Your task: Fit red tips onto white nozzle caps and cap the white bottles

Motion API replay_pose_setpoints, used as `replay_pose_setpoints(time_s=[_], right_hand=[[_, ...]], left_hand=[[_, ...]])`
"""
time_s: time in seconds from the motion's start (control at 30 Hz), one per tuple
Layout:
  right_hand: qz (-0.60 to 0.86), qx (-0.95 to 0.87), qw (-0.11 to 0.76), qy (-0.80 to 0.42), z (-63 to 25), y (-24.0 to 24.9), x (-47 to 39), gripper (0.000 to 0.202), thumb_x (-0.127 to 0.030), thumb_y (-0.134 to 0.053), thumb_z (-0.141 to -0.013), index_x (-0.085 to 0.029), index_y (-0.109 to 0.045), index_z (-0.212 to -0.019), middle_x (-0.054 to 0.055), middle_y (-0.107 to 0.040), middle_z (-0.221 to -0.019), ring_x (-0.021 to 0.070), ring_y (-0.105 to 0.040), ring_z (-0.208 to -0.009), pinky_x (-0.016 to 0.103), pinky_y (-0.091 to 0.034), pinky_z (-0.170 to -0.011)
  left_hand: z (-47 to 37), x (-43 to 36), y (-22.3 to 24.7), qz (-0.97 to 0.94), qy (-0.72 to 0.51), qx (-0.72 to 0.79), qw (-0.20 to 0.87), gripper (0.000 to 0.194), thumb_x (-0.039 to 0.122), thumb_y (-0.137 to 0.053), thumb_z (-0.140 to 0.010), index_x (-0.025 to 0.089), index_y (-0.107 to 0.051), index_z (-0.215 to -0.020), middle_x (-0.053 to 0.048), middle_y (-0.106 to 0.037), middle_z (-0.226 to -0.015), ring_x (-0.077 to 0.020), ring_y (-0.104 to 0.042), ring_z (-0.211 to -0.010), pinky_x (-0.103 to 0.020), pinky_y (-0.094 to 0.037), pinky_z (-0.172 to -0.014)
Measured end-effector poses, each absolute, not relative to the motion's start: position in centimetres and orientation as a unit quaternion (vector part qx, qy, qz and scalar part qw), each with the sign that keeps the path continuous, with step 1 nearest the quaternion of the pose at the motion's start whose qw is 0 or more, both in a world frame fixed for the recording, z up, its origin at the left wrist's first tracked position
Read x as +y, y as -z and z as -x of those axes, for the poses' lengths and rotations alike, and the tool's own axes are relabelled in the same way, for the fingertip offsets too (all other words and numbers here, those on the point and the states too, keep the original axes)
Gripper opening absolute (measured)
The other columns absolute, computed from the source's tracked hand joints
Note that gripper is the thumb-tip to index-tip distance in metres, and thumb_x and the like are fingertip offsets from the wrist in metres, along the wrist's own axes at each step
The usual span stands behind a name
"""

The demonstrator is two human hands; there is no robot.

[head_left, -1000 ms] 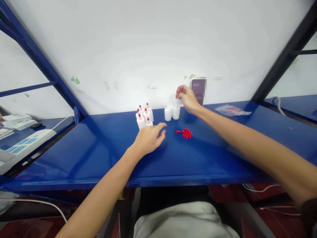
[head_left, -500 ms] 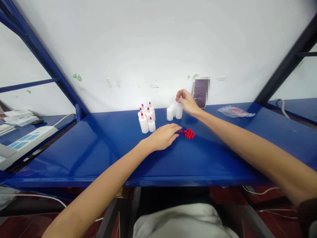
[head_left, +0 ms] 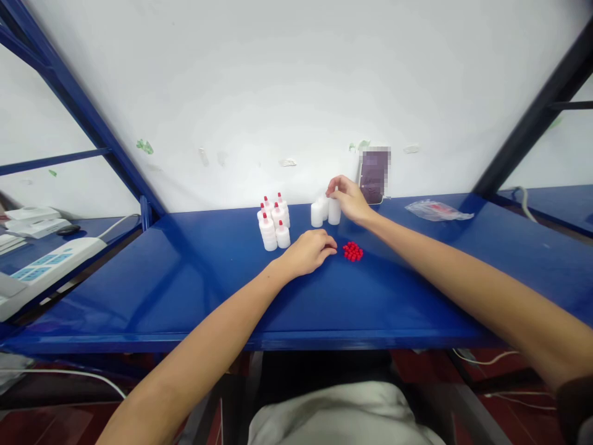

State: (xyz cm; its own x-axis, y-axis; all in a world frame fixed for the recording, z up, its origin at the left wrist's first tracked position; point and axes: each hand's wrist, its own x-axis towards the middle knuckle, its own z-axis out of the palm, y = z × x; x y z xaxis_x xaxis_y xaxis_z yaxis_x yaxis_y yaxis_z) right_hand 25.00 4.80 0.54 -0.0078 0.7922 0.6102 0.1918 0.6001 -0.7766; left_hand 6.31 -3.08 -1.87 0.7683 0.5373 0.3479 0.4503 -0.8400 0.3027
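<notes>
Several white bottles with red tips [head_left: 277, 224] stand upright in a cluster on the blue table [head_left: 185, 278]. Right of them are a few white bottles with no red tips [head_left: 317, 214]. My right hand [head_left: 346, 196] pinches the top of the rightmost of these, its fingertips at the bottle's upper end. My left hand [head_left: 311, 250] rests low over the table between the capped cluster and a small pile of red caps [head_left: 353, 251]. Its fingertips are pressed together just left of the pile; anything between them is too small to make out.
A phone [head_left: 374, 176] leans on the wall behind my right hand. A clear plastic bag [head_left: 438, 211] lies at the back right. A white power strip [head_left: 53, 272] is at the left, beyond the blue frame post [head_left: 92, 117].
The fingers of my left hand have drawn together and curled in. The few loose red caps by its fingertips no longer show. My right hand stays at the white bottle.
</notes>
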Motion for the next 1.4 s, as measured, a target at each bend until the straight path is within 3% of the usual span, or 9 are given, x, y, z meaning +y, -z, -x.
replay_pose_setpoints(time_s=[0.2, 0.43, 0.6, 0.77, 0.87, 1.0, 1.2, 1.4], right_hand=[[0.439, -0.659, 0.554, -0.256, -27.4, -0.1, 2.1, 0.012, -0.029, -0.059, -0.071, -0.020, -0.063, -0.078, 0.003, -0.067, -0.077, 0.0210, -0.060, -0.079, 0.036, -0.045, -0.077], [0.506, -0.647, 0.523, -0.227, -31.2, 0.3, 1.9, 0.017, -0.035, -0.062, -0.072, -0.022, -0.065, -0.063, 0.006, -0.068, -0.088, 0.0270, -0.060, -0.099, 0.042, -0.041, -0.098], [0.524, -0.603, 0.541, -0.263, -30.9, 1.3, 1.7, 0.024, -0.042, -0.062, -0.074, -0.020, -0.068, -0.069, 0.007, -0.066, -0.096, 0.0248, -0.060, -0.094, 0.036, -0.049, -0.080], [0.469, -0.633, 0.495, -0.367, -29.4, 1.9, 0.7, 0.028, -0.043, -0.058, -0.078, -0.017, -0.064, -0.070, 0.008, -0.070, -0.079, 0.0205, -0.062, -0.074, 0.031, -0.046, -0.065], [0.481, -0.698, 0.438, -0.299, -28.4, 1.3, -0.5, 0.026, -0.044, -0.057, -0.082, -0.018, -0.062, -0.082, 0.004, -0.067, -0.068, 0.0171, -0.056, -0.060, 0.030, -0.042, -0.060], [0.508, -0.791, 0.330, -0.089, -27.2, -0.3, -2.9, 0.031, -0.045, -0.054, -0.086, -0.022, -0.063, -0.106, 0.001, -0.068, -0.074, 0.0185, -0.057, -0.063, 0.029, -0.037, -0.063], [0.536, -0.832, 0.134, 0.045, -25.7, -2.3, -5.2, 0.033, -0.047, -0.049, -0.087, -0.024, -0.068, -0.100, 0.005, -0.069, -0.075, 0.0214, -0.059, -0.066, 0.029, -0.027, -0.057], [0.550, -0.822, 0.125, 0.080, -25.5, -2.4, -5.3, 0.033, -0.049, -0.049, -0.088, -0.023, -0.067, -0.095, 0.008, -0.069, -0.074, 0.0221, -0.059, -0.064, 0.030, -0.023, -0.057]], left_hand=[[-6.2, -3.1, 2.3, -0.915, -0.267, 0.262, 0.153, 0.009, 0.020, -0.063, -0.092, 0.015, -0.071, -0.093, -0.004, -0.070, -0.085, -0.0150, -0.065, -0.076, -0.027, -0.050, -0.075], [-6.5, -3.5, 2.2, -0.870, -0.337, 0.258, 0.252, 0.009, 0.024, -0.066, -0.090, 0.016, -0.067, -0.089, -0.002, -0.069, -0.080, -0.0118, -0.063, -0.071, -0.024, -0.051, -0.071], [-6.6, -3.5, 2.2, -0.796, -0.364, 0.317, 0.365, 0.015, 0.028, -0.077, -0.079, 0.014, -0.070, -0.082, -0.004, -0.071, -0.075, -0.0137, -0.067, -0.069, -0.026, -0.054, -0.068], [-6.5, -3.3, 2.1, -0.730, -0.387, 0.337, 0.451, 0.018, 0.026, -0.079, -0.075, 0.013, -0.069, -0.082, -0.006, -0.073, -0.074, -0.0159, -0.071, -0.069, -0.028, -0.057, -0.066], [-6.3, -3.1, 1.9, -0.703, -0.404, 0.356, 0.465, 0.019, 0.024, -0.080, -0.073, 0.013, -0.068, -0.082, -0.006, -0.073, -0.073, -0.0165, -0.072, -0.069, -0.027, -0.057, -0.064], [-6.2, -3.2, 1.6, -0.703, -0.437, 0.356, 0.434, 0.023, 0.026, -0.083, -0.070, 0.013, -0.068, -0.081, -0.007, -0.075, -0.079, -0.0171, -0.072, -0.073, -0.027, -0.057, -0.066], [-6.3, -3.5, 1.2, -0.709, -0.503, 0.331, 0.366, 0.023, 0.032, -0.081, -0.073, 0.015, -0.070, -0.083, -0.006, -0.075, -0.085, -0.0162, -0.072, -0.077, -0.029, -0.059, -0.073], [-6.3, -3.4, 1.5, -0.723, -0.511, 0.325, 0.333, 0.023, 0.033, -0.081, -0.074, 0.015, -0.073, -0.086, -0.006, -0.075, -0.086, -0.0158, -0.071, -0.077, -0.029, -0.060, -0.074]])
